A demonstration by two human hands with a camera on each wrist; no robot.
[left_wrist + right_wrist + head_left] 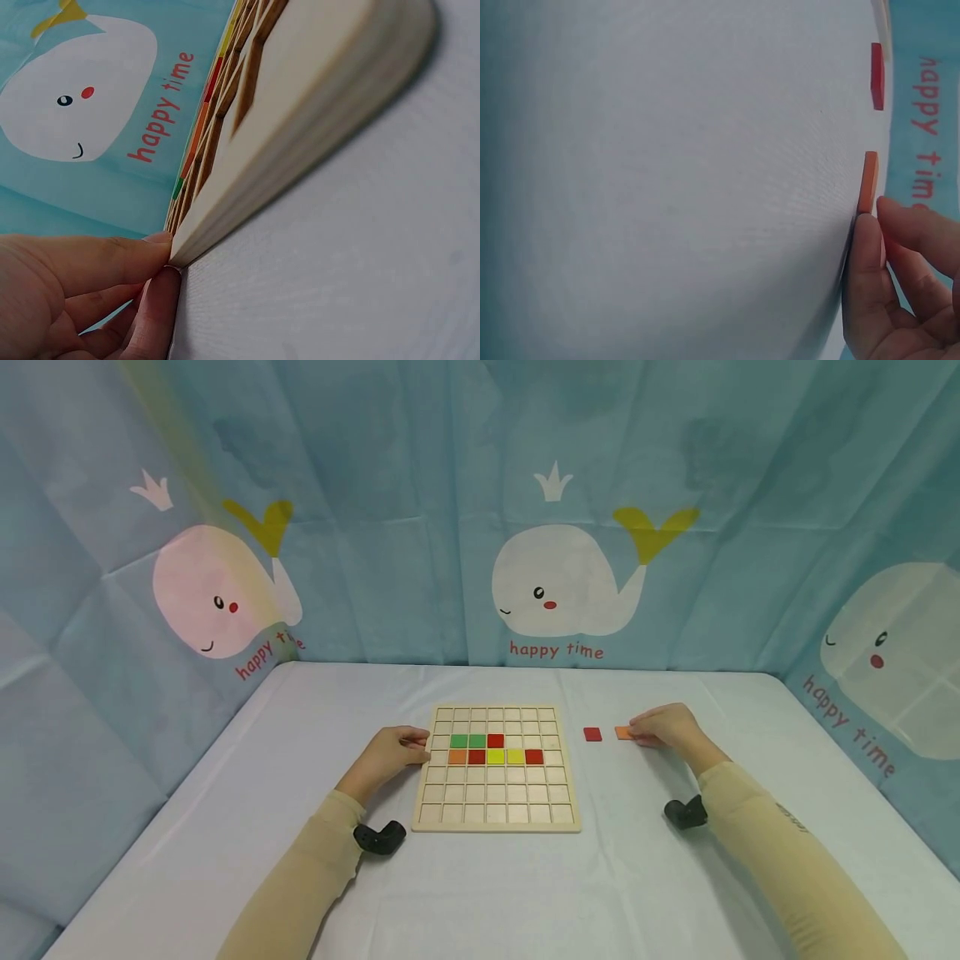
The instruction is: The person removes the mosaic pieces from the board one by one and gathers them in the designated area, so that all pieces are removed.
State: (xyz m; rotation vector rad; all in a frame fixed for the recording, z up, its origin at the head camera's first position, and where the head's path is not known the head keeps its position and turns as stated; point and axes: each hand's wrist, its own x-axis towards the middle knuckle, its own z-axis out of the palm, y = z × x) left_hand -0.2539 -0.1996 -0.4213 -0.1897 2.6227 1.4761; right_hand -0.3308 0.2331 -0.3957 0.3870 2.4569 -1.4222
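A wooden grid board [497, 828] lies flat in the head view, with two rows of coloured square tiles in its cells. Green, red, orange and yellow ones show there. My left hand [392, 750] pinches the board's left edge, thumb on top and fingers at the side, as the left wrist view shows. Off to the right, my right hand [667, 727] pinches the near end of an orange square tile [868, 180] between thumb and fingers, close against the table. Between that tile and the board lies a red tile [592, 734].
A white cloth covers the table [510, 902]. Blue curtains [420, 593] with whale prints hang behind and along the sides. Each wrist carries a black device, one by the left sleeve [300, 868] and one by the right sleeve [780, 852].
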